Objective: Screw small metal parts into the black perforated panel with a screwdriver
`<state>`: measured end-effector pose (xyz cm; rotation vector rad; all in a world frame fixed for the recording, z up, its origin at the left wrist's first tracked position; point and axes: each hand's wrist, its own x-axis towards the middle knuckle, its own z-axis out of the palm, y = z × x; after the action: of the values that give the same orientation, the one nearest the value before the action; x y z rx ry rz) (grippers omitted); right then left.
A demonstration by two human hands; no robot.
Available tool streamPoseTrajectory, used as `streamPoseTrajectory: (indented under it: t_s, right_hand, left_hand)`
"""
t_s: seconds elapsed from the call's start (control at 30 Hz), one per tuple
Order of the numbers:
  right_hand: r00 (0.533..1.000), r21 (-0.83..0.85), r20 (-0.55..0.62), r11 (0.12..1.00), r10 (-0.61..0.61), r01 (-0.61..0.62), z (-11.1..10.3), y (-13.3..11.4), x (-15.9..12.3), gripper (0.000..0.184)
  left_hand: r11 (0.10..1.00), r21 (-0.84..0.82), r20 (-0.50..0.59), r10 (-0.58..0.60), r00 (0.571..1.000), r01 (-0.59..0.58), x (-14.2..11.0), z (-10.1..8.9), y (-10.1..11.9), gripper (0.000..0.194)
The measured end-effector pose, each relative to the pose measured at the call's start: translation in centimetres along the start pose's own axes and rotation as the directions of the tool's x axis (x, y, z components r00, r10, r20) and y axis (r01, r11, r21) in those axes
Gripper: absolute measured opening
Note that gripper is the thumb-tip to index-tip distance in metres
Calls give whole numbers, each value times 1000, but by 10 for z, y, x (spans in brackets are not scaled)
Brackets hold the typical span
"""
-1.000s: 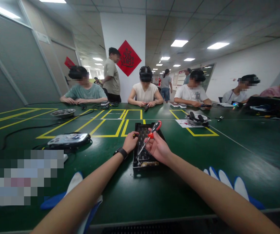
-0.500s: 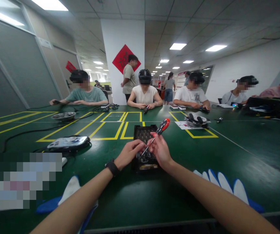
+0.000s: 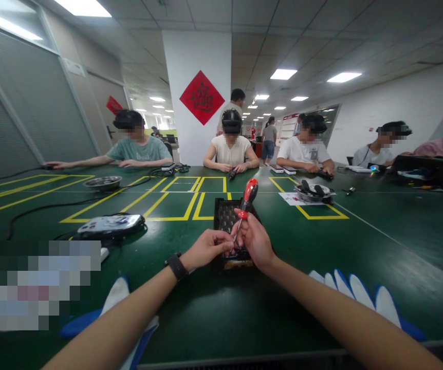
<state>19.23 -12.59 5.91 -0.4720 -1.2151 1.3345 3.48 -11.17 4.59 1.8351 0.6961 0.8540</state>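
A screwdriver (image 3: 250,193) with a red and black handle stands nearly upright over a black tray-like part (image 3: 221,218) on the green table. My right hand (image 3: 258,240) is closed round it just below the handle, at the red collar. At the lower shaft, the thumb and fingertips of my left hand (image 3: 210,247) are pinched together. The screwdriver's tip points down into the near part of the black piece, partly hidden by my fingers. Rows of rounded bumps show on its far half, and a brownish strip lies along its near end.
White-and-blue gloves lie by both forearms, one at right (image 3: 360,295). A handheld device (image 3: 111,226) and a metal bowl (image 3: 103,183) are at left. Black cables cross the table. A round device (image 3: 314,191) sits on paper at right. Several people with headsets sit opposite.
The screwdriver has swung from a slant to nearly upright, its handle moving left and its tip right. My left fingers have shifted slightly right and down along the shaft.
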Motion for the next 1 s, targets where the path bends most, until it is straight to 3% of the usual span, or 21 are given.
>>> streamPoseTrajectory:
  t_s: [0.2, 0.47, 0.67, 0.9, 1.0]
  right_hand:
    - [994, -112, -44, 990, -96, 91, 2, 2, -1, 28]
    - [997, -107, 0, 992, -72, 72, -2, 5, -1, 35]
    - [997, -185, -21, 981, -72, 67, -4, 4, -1, 35]
    - [994, -208, -11, 973, -109, 104, 0, 2, -3, 33]
    - [994, -210, 2, 972, -110, 108, 1, 2, -3, 32]
  left_hand:
    - [1000, -20, -117, -12, 993, 10, 3, 2, -5, 25]
    - [999, 46, -48, 0, 999, 2, 0, 2, -4, 29]
    - [997, -54, 3, -61, 998, 61, 0, 3, -3, 31]
    - [1000, 14, -155, -24, 988, 26, 2, 9, -2, 30]
    - [998, 65, -169, 9, 986, 2, 2, 10, -2, 28]
